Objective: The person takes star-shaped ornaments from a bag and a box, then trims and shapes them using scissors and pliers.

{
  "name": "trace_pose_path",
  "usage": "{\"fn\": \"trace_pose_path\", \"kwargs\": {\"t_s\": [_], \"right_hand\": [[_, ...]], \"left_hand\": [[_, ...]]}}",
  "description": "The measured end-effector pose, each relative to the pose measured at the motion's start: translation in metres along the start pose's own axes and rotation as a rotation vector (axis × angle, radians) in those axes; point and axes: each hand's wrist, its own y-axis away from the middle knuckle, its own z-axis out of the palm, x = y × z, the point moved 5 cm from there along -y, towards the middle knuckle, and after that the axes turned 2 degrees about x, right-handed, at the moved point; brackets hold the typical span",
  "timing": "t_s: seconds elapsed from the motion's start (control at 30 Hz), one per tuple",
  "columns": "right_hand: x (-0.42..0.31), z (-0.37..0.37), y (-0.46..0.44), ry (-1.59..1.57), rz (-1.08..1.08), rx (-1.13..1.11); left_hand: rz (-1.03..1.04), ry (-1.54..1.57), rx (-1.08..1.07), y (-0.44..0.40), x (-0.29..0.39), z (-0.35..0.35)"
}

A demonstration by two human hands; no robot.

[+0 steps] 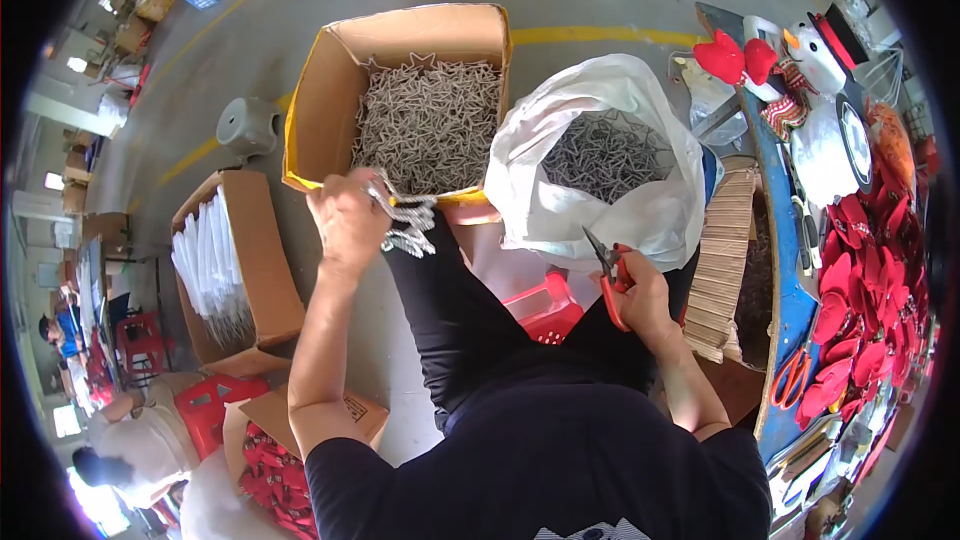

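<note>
The bunch of stars (412,212) is silvery and glittering, made of thin open outlines stacked loosely together. Its points jut to the right; the overlapping pieces make one long axis hard to tell. It sticks out to the right of the left hand (350,220), whose fingers are closed on its left side, just at the near edge of a cardboard box (322,115).

The pliers (608,275) have dark jaws and red handles. Their tip points far and slightly left, the long axis slanting from near right to far left. The right hand (640,295) is wrapped around the handles, with the jaws beyond the fingers, slightly parted and just in front of a white bag (525,175).

The box holds a heap of pale grey stars (430,125); the bag, to its right, holds darker grey ones (605,155). Farther left stands a box of clear plastic sleeves (212,255). On the right, a blue bench (787,305) carries red cloth pieces (860,305) and orange-handled scissors (790,378).
</note>
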Motion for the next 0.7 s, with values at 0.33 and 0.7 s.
{"fn": "trace_pose_path", "kwargs": {"t_s": [0.33,0.7], "right_hand": [[0.024,-0.119,0.017,-0.001,0.369,0.349],[0.174,-0.303,0.133,0.593,0.645,0.777]], "left_hand": [[-1.017,1.509,-0.607,-0.045,-0.227,0.233],[-1.326,1.784,-0.327,-0.096,-0.210,0.249]]}}
